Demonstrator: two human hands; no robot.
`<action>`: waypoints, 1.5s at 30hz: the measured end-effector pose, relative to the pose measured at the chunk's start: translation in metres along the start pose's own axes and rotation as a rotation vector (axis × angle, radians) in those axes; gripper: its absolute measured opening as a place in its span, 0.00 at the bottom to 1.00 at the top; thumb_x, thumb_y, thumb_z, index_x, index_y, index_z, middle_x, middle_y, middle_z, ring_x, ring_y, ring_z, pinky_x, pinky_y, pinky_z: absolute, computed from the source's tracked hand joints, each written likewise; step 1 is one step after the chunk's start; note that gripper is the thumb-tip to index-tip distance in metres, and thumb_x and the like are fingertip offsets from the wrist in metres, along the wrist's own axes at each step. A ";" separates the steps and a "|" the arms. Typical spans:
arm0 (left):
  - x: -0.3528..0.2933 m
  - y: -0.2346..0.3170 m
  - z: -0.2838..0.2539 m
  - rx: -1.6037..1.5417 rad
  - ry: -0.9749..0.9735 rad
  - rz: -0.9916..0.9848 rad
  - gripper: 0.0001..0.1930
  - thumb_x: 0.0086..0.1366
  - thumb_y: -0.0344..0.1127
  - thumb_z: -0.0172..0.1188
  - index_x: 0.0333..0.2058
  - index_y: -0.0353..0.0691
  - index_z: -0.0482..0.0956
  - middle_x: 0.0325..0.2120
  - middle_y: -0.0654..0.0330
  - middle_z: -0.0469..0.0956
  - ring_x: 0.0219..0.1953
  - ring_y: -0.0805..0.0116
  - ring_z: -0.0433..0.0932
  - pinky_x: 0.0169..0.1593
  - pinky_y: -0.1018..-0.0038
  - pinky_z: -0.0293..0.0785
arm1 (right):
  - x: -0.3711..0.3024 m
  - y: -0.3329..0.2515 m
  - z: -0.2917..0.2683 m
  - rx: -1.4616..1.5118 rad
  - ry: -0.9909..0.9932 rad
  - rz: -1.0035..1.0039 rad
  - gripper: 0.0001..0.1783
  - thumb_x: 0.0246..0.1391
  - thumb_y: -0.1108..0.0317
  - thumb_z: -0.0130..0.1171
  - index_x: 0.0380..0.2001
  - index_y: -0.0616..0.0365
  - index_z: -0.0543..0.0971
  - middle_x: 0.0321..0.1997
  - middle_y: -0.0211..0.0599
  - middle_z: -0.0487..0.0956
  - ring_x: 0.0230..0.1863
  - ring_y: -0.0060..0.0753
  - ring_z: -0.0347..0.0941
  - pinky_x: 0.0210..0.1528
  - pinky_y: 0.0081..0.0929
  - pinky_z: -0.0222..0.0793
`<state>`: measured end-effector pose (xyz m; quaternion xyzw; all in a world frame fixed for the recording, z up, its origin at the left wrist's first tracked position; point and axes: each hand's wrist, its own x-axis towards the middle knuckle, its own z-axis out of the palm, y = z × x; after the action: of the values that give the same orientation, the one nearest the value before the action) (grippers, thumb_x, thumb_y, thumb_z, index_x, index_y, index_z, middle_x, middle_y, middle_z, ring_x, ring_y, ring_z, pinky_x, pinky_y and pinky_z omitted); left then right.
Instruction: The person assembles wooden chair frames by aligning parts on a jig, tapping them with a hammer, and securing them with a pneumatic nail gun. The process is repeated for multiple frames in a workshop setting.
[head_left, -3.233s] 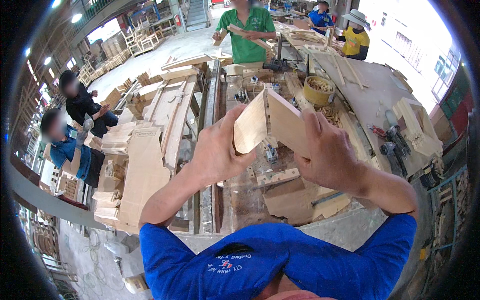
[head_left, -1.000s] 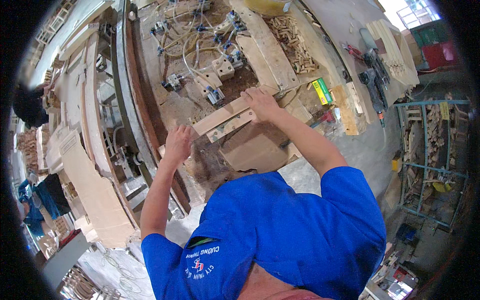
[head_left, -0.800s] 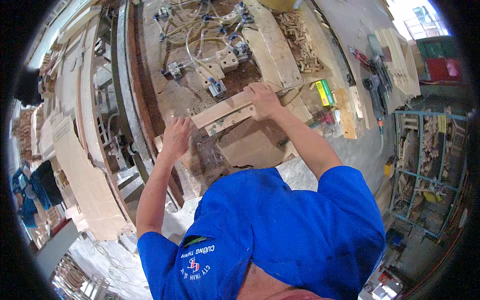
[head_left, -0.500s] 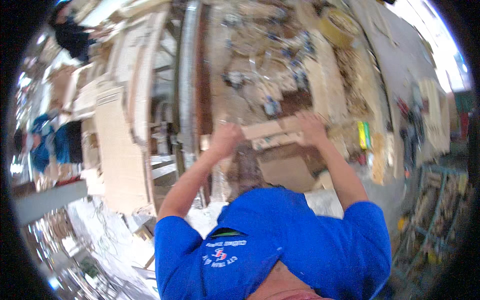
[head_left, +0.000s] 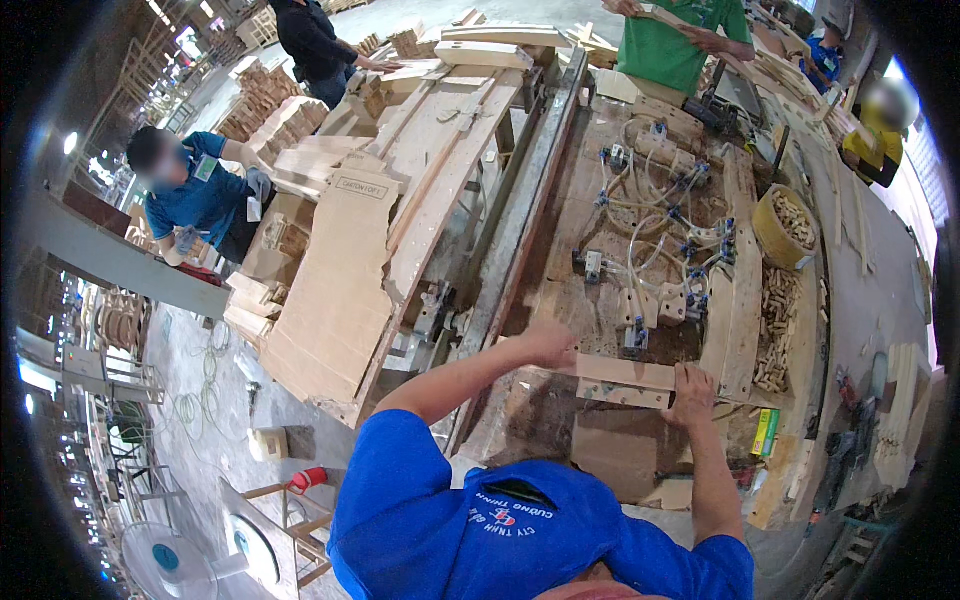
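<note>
- A flat wooden board [head_left: 622, 372] is being held at both ends on the cluttered workbench [head_left: 560, 420], lying just below the cluster of small clamps and white hoses [head_left: 650, 250].
- The board's long axis is being kept roughly left to right across the view, with its right end dipping a little lower than its left; a second, narrower strip [head_left: 620, 396] is lying along its lower edge, touching it.
- The board's left end is being covered by the left hand [head_left: 548, 345], whose fingers are being curled over the top edge and pressed close together.
- The right end is being gripped by the right hand [head_left: 690, 392], with the fingers being wrapped down over the end of the board and held together, not spread.
- A brown sheet of cardboard [head_left: 615, 455] is being left just below the board, near the person's chest.
- A round basket of wooden pegs [head_left: 786, 225] is being kept well apart, toward the upper right, with more pegs [head_left: 775, 325] piled beneath it.
- A long curved wooden panel [head_left: 335, 290] is being stored to the left of the bench, beyond a metal rail [head_left: 520, 220].
- Other people are being seen at the far edges, at work on their own wood.
</note>
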<state>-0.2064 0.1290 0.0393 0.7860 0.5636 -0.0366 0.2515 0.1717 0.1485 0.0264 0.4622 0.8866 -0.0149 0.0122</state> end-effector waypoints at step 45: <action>0.107 -0.033 -0.006 -0.222 0.716 -0.062 0.12 0.65 0.40 0.63 0.42 0.40 0.84 0.39 0.49 0.83 0.43 0.48 0.83 0.48 0.57 0.78 | -0.002 -0.001 -0.009 0.071 -0.077 0.101 0.54 0.26 0.56 0.80 0.62 0.57 0.71 0.65 0.44 0.72 0.68 0.47 0.66 0.73 0.45 0.58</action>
<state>-0.1990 0.2324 -0.0038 0.6996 0.6398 0.2943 0.1211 0.1717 0.1464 0.0351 0.5056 0.8599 -0.0636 0.0304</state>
